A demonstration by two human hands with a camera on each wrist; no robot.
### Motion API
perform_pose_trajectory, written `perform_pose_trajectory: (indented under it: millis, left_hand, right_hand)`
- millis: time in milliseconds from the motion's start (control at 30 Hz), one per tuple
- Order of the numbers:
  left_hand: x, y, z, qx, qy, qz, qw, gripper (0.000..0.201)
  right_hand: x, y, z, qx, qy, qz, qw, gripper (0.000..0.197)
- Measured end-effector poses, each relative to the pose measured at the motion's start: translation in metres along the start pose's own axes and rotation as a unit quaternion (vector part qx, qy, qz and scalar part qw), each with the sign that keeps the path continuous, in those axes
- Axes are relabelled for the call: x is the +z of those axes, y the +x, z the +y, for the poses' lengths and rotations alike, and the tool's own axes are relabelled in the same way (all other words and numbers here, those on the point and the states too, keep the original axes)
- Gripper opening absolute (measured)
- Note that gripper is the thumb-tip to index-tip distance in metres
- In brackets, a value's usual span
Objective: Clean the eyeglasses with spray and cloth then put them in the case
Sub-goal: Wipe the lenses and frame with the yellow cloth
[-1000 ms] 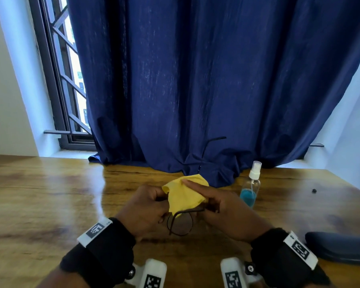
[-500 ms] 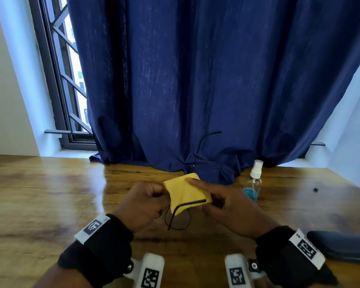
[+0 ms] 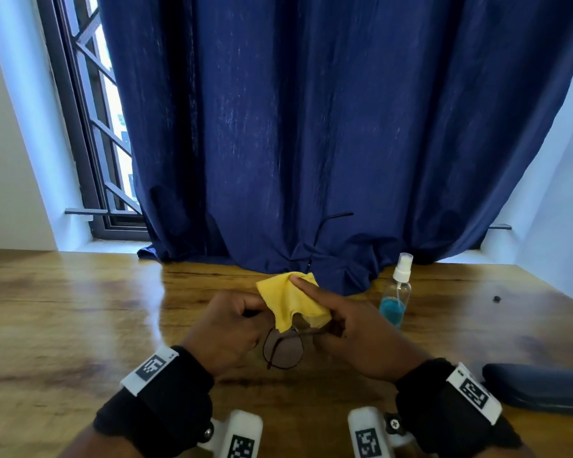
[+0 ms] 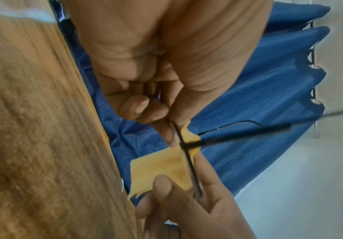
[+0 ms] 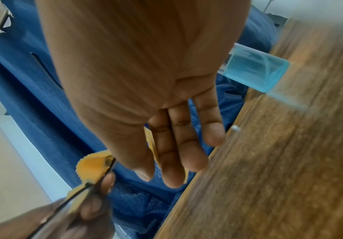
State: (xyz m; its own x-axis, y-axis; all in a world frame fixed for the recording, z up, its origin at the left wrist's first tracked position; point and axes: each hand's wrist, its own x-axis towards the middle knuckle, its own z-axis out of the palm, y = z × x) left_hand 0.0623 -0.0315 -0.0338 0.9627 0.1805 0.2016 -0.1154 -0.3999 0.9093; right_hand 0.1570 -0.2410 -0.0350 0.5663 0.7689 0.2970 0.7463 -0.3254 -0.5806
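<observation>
Eyeglasses, thin round dark frame, in left grip; soft yellow cloth in right grip.

Black wrist wraps bearing white coded tags.

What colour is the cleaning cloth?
Yellow; the cloth shows best in the head view.

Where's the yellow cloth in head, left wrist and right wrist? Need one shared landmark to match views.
Head: yellow cloth at centre, between both hands, above the eyeglasses.
Left wrist: lower centre, behind the black frame.
Right wrist: lower left, mostly hidden by the right hand.
Shared landmark: blue curtain.
</observation>
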Motion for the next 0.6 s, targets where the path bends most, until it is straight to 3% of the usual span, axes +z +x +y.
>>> perform_pose_trajectory:
  millis: [167,367,500,600]
  left_hand:
    - [-0.005,0.003,-0.004,0.001,-0.003,0.040,0.999,0.022]
    - [0.003,-0.001,0.000,0.003,-0.007,0.008,1.000,0.019]
    - [0.000,-0.001,0.003,-0.005,-0.024,0.021,0.999,0.020]
    - [0.000,-0.003,0.007,0.005,-0.006,0.005,1.000,0.018]
  right_hand:
    - [-0.007,-0.004,-0.004,0.003,0.016,-0.002,1.000,0.063]
    - [-0.006,-0.001,-0.001,0.025,-0.014,0.007,1.000,0.077]
    - [-0.004,-0.003,-0.006,-0.002,0.024,0.000,1.000,0.067]
    - [-0.004,-0.002,-0.008,0.000,0.023,-0.011,1.000,0.073]
